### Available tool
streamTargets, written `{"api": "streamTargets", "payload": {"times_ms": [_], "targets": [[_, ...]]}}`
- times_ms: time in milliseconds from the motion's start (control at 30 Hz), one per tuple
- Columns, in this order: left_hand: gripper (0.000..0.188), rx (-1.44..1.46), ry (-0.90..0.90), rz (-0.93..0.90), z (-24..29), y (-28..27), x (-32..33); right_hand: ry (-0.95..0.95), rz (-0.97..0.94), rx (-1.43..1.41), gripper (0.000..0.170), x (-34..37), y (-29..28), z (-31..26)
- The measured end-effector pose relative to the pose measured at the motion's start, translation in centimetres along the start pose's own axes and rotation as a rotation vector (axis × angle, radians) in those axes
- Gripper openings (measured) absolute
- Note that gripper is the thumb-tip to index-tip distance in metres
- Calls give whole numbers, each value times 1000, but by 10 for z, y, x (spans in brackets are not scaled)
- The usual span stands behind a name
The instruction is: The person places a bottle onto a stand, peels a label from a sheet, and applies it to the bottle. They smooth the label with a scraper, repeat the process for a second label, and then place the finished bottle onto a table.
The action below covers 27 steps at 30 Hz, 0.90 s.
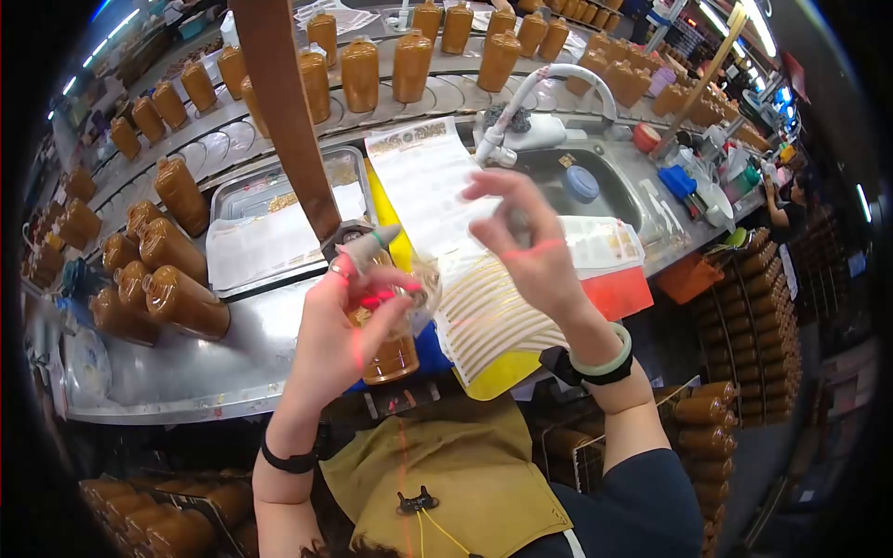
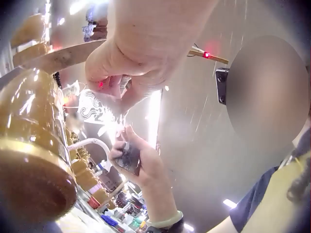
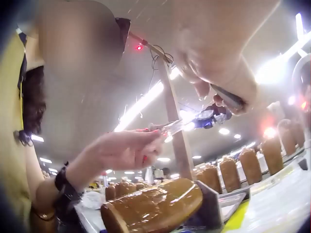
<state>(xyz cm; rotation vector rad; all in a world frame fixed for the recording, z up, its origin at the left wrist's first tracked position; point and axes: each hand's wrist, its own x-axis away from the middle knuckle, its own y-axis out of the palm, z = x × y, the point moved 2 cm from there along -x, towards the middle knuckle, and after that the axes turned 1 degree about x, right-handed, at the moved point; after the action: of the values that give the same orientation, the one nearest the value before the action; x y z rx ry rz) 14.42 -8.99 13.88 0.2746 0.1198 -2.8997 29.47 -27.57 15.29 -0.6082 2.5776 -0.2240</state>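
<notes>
My left hand (image 1: 358, 312) pinches a thin see-through film (image 1: 426, 282) between thumb and fingers. In the left wrist view, white curling lines show on a patterned piece (image 2: 92, 108) just past that hand. My right hand (image 1: 530, 242) is raised over the sheets with bent fingers. It grips a dark grey flat piece (image 2: 129, 156), whose edge shows in the right wrist view; its exact kind cannot be told. Below my left hand, a glossy brown bottle (image 3: 150, 208) lies tilted by the wooden post. Its lower end (image 1: 391, 363) shows under the hand in the head view.
A sheet of curved strips (image 1: 493, 312) lies on a yellow board (image 1: 507, 372). Behind it are white printed sheets (image 1: 419, 177), a metal tray (image 1: 349, 167), a faucet (image 1: 558, 70) and a sink (image 1: 619, 181). A wooden post (image 1: 288, 121) rises beside my left hand. Brown bottles (image 1: 186, 298) stand around.
</notes>
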Motion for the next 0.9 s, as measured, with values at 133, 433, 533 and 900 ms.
{"api": "streamTargets", "payload": {"times_ms": [133, 433, 533, 900], "targets": [[53, -151, -46, -165, 23, -5, 13, 141, -770, -65, 64, 14, 23, -24], [71, -220, -2, -291, 15, -16, 42, 190, -1011, -214, 54, 47, 45, -10], [68, -246, -182, -291, 26, -20, 47, 255, -1079, -309, 42, 55, 51, -5], [54, -151, -361, -174, -8, -28, 98, 191, -925, 56, 16, 85, 35, -23]]}}
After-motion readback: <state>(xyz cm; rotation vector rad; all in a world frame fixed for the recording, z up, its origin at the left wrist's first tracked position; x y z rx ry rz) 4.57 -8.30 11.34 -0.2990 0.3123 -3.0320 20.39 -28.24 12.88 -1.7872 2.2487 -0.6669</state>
